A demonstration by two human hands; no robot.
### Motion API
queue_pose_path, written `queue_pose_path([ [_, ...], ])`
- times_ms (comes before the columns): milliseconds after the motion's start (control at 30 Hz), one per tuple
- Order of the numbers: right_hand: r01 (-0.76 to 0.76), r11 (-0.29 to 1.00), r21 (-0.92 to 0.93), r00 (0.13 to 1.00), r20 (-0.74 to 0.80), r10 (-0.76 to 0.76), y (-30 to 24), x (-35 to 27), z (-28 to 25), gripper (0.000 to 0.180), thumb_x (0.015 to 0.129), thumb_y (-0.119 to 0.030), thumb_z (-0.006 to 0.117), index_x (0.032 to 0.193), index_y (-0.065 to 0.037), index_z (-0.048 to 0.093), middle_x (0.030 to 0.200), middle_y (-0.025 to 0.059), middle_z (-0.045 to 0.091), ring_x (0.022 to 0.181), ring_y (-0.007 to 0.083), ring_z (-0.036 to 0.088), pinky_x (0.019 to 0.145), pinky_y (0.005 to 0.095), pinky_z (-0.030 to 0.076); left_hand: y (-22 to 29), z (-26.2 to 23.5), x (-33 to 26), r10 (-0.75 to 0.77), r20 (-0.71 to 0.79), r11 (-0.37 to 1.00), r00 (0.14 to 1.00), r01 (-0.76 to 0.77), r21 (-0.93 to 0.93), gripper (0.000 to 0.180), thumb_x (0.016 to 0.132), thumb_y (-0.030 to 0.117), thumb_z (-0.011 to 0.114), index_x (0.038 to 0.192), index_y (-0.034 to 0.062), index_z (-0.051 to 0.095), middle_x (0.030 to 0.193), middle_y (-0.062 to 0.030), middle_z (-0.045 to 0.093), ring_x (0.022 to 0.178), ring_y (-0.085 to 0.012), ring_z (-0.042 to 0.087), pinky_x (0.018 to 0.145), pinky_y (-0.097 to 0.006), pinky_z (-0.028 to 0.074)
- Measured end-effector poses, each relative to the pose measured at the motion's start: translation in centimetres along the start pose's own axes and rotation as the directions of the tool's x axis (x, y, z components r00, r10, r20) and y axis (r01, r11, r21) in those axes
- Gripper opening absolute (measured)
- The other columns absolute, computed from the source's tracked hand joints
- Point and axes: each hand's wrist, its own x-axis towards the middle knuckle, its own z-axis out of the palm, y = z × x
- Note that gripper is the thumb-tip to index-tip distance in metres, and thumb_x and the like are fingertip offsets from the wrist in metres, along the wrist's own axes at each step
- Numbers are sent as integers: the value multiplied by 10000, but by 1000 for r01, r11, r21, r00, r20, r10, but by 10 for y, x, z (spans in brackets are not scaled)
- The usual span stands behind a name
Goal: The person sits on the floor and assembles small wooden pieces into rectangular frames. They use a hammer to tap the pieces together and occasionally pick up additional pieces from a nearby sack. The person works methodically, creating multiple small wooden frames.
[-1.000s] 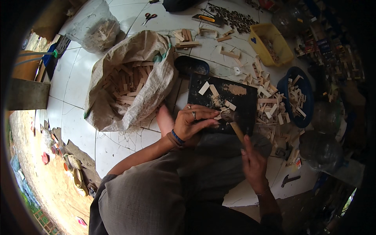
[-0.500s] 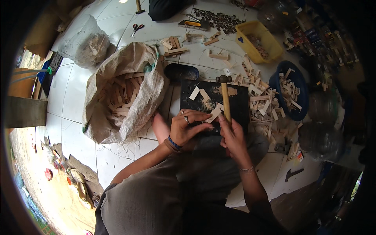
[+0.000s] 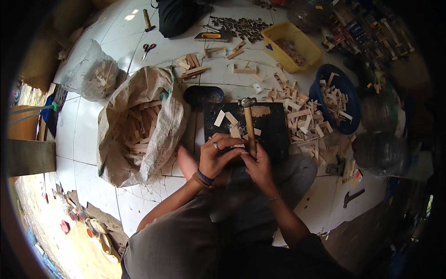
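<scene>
My right hand (image 3: pixel 261 169) is closed around the lower handle of a hammer (image 3: pixel 250 128), whose metal head points away from me over a black board (image 3: pixel 274 137). My left hand (image 3: pixel 214 158) pinches a small wooden piece (image 3: pixel 239 145), mostly hidden by the fingers. The two hands meet at the fingertips, just above the board's near edge. Several pale wooden blocks lie on the board, among them a light block (image 3: pixel 219 118) at its left, with sawdust around them.
Left of the board stands an open woven sack (image 3: pixel 109 139) of wood pieces. A pile of wooden pieces (image 3: pixel 304 121) spreads to the right, beside a blue basin (image 3: pixel 348 128). Farther off are a yellow tub (image 3: pixel 309 51), scissors (image 3: pixel 147 50) and a dark oval tray (image 3: pixel 203 95).
My hands have drawn together, and the wooden piece now shows less between the fingers. The hammer has shifted left along with my right hand. The whole view has moved slightly.
</scene>
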Motion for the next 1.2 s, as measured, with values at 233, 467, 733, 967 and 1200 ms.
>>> queue_pose_path([
  [233, -20, 998, -65, 999, 40, 22, 8, 6, -9, 197, 1007, -104, 672, 1183, -19, 643, 932, -3, 672, 851, 44, 574, 765, 243, 495, 1, -2, -3, -143, 58, 979, 988, 150, -141, 206, 875, 32, 784, 1081, 36, 778, 1020, -86, 787, 936, -196, 737, 846, -309, 557],
  [467, 51, 994, -97, 998, 34, -48, 6, 6, -8, 186, 1007, -98, 672, 1165, -3, 649, 957, 17, 697, 889, 45, 589, 788, 252, 505, 3, -3, -2, -157, 69, 975, 985, 166, -148, 165, 910, 32, 760, 1074, 25, 775, 1040, -108, 785, 955, -178, 745, 845, -300, 563],
  [733, 119, 942, -315, 993, 39, -113, -33, -16, -34, 183, 1013, -124, 672, 1132, 15, 667, 857, -1, 666, 797, 28, 553, 700, 227, 477, 6, -3, -1, -141, 53, 982, 989, 146, -119, 117, 908, 43, 761, 1021, 17, 768, 1018, -108, 785, 932, -197, 749, 830, -306, 568],
  [967, -37, 866, -498, 998, 29, 60, -77, -46, -67, 226, 1018, -150, 668, 1203, -21, 663, 844, 23, 668, 688, 46, 533, 620, 251, 450, 1, -4, -3, -99, 58, 978, 993, 108, -177, 103, 901, 45, 762, 1003, 33, 770, 1031, -118, 783, 909, -213, 747, 830, -326, 568],
  [1200, 257, 646, -719, 965, 161, -205, -100, -78, -71, 439, 1029, -113, 611, 1456, -44, 542, 946, 173, 726, 725, 228, 683, 682, 346, 517, -1, 0, -15, 72, 1, 996, 997, -72, 44, 492, 842, 98, 837, 1290, 85, 635, 860, -93, 722, 827, -227, 733, 721, -345, 554],
])
